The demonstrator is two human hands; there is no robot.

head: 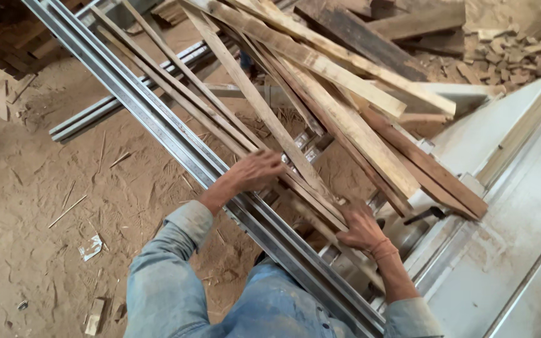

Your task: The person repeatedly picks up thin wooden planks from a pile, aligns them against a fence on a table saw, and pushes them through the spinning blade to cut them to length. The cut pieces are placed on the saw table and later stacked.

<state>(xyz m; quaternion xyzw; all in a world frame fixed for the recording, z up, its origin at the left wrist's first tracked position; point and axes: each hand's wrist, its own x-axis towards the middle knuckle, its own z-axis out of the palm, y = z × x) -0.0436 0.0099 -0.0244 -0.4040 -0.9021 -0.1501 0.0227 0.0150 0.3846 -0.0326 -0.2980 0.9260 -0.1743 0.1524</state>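
We press our left hand (255, 170) and right hand (361, 228), fingers clamped, on long thin pale wooden strips (264, 109) steadied against the grey metal rail (176, 134).

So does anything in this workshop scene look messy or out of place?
Yes. The wooden strips lie criss-crossed in a loose heap over the metal rail, not stacked. Both hands rest on them, left hand and right hand. Sawdust covers the floor, with offcuts scattered at top right.
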